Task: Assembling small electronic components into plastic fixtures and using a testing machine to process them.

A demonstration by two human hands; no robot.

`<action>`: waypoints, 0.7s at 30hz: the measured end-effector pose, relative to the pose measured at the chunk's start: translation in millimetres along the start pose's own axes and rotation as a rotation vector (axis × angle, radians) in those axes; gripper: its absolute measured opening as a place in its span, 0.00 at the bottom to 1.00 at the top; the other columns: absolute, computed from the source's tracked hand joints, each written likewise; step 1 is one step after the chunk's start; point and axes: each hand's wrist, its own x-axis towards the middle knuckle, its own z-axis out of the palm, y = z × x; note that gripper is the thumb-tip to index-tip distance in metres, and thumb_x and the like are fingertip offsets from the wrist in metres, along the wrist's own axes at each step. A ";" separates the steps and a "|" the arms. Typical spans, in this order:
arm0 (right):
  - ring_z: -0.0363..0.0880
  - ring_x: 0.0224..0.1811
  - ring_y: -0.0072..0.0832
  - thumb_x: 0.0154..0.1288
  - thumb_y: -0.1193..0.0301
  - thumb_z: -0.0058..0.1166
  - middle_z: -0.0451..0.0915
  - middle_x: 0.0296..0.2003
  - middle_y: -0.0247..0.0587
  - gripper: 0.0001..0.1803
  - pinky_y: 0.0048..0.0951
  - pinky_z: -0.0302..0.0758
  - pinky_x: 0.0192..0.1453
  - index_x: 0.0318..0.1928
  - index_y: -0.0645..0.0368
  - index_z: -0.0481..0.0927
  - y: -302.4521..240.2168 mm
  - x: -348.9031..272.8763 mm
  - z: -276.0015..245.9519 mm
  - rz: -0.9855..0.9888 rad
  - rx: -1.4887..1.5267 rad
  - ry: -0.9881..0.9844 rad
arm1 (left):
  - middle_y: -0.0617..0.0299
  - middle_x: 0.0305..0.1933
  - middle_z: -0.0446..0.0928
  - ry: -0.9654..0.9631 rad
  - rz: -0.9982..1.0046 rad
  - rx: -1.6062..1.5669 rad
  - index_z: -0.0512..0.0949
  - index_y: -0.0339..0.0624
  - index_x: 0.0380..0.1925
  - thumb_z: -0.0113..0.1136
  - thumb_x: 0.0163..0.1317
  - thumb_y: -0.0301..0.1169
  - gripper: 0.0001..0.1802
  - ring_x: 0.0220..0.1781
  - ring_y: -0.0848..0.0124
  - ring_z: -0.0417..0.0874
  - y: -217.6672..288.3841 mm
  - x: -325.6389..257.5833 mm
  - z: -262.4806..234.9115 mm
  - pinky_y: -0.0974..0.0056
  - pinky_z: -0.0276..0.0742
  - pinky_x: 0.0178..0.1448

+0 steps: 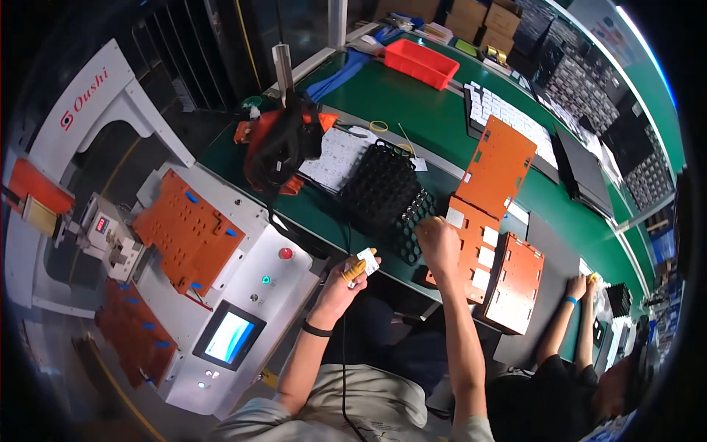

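My left hand is raised in front of the bench edge, its yellow-covered fingers closed around a small flat white piece. My right hand is over the bench, between a black honeycomb-like tray and an orange fixture plate with white rectangular pieces on it. Its fingers are bent together, and the hand hides whatever they may hold. Behind the tray in contact with it is a stack of black trays. A raised orange plate adjoins the far side of the fixture plate.
To the left stands a white machine with a lit screen, a red button and orange plates. Another orange fixture lies right of my right arm. A red bin sits far back. A co-worker's hands are at the right.
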 end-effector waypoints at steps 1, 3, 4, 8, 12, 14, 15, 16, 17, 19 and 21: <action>0.86 0.36 0.46 0.64 0.66 0.66 0.84 0.34 0.49 0.11 0.42 0.81 0.39 0.36 0.62 0.83 0.9 9.3 12.9 0.007 0.003 0.007 | 0.51 0.65 0.78 -0.005 -0.005 0.008 0.74 0.37 0.67 0.57 0.72 0.32 0.24 0.28 0.85 0.65 1.5 3.3 -0.1 0.77 0.62 0.35; 0.86 0.38 0.48 0.60 0.59 0.69 0.85 0.36 0.51 0.17 0.45 0.82 0.41 0.33 0.62 0.83 -2.2 17.3 29.0 0.116 -0.149 -0.056 | 0.51 0.67 0.77 0.070 0.036 -0.037 0.74 0.39 0.67 0.55 0.73 0.31 0.24 0.29 0.85 0.65 4.2 4.6 6.1 0.77 0.63 0.37; 0.86 0.38 0.48 0.60 0.59 0.69 0.85 0.36 0.51 0.17 0.45 0.82 0.41 0.33 0.62 0.83 -2.1 19.0 36.9 0.114 -0.149 -0.054 | 0.51 0.67 0.77 0.060 0.037 -0.034 0.73 0.39 0.67 0.55 0.73 0.31 0.24 0.30 0.85 0.64 7.7 1.8 10.7 0.77 0.64 0.39; 0.86 0.37 0.49 0.54 0.53 0.73 0.86 0.35 0.51 0.23 0.45 0.81 0.41 0.32 0.63 0.86 -0.9 26.6 56.8 0.142 -0.191 -0.057 | 0.52 0.67 0.77 0.067 0.076 0.016 0.73 0.39 0.68 0.55 0.73 0.31 0.24 0.31 0.85 0.65 15.5 -5.4 22.3 0.78 0.65 0.39; 0.86 0.35 0.50 0.55 0.57 0.72 0.87 0.32 0.51 0.17 0.47 0.82 0.40 0.32 0.60 0.88 -3.1 36.3 62.4 0.128 -0.216 -0.074 | 0.52 0.66 0.78 0.035 0.098 0.060 0.73 0.40 0.68 0.60 0.70 0.32 0.27 0.33 0.86 0.66 17.9 -7.9 21.7 0.78 0.66 0.39; 0.86 0.35 0.51 0.56 0.59 0.70 0.87 0.32 0.52 0.15 0.47 0.82 0.40 0.32 0.59 0.88 -7.3 38.4 52.8 0.195 -0.222 -0.123 | 0.52 0.66 0.78 -0.002 0.103 0.077 0.72 0.40 0.68 0.68 0.64 0.32 0.32 0.38 0.85 0.73 19.1 -9.6 25.9 0.79 0.67 0.41; 0.86 0.35 0.52 0.56 0.59 0.69 0.87 0.32 0.54 0.15 0.46 0.82 0.41 0.33 0.60 0.88 1.0 40.9 53.2 0.240 -0.137 -0.163 | 0.52 0.66 0.78 -0.003 0.098 0.078 0.72 0.40 0.68 0.68 0.64 0.32 0.32 0.38 0.85 0.73 19.2 -9.3 26.5 0.79 0.67 0.41; 0.86 0.35 0.52 0.56 0.59 0.69 0.87 0.32 0.54 0.15 0.46 0.82 0.41 0.33 0.60 0.88 -3.8 38.9 45.9 0.243 -0.137 -0.164 | 0.52 0.66 0.78 -0.027 0.119 0.072 0.72 0.40 0.69 0.71 0.62 0.33 0.34 0.44 0.82 0.77 19.8 -9.3 26.5 0.79 0.69 0.43; 0.86 0.35 0.52 0.57 0.60 0.68 0.86 0.30 0.55 0.16 0.46 0.83 0.42 0.34 0.62 0.88 -14.5 36.7 33.3 0.290 -0.032 -0.156 | 0.52 0.66 0.78 -0.049 0.144 0.065 0.72 0.40 0.69 0.74 0.60 0.33 0.37 0.50 0.79 0.80 22.2 -8.5 27.4 0.78 0.71 0.46; 0.89 0.35 0.41 0.60 0.66 0.66 0.88 0.31 0.49 0.14 0.37 0.83 0.43 0.40 0.64 0.88 -6.4 22.6 29.9 0.303 0.310 -0.087 | 0.53 0.66 0.78 -0.043 0.158 0.091 0.72 0.40 0.68 0.74 0.60 0.33 0.37 0.55 0.75 0.81 28.6 -8.9 37.8 0.76 0.74 0.51; 0.87 0.38 0.25 0.62 0.72 0.66 0.88 0.35 0.37 0.11 0.29 0.80 0.45 0.43 0.63 0.87 -47.6 -10.4 4.5 0.263 0.972 -0.180 | 0.54 0.65 0.78 -0.002 0.190 0.114 0.73 0.40 0.68 0.75 0.60 0.33 0.36 0.59 0.71 0.82 34.1 -16.5 36.9 0.74 0.77 0.56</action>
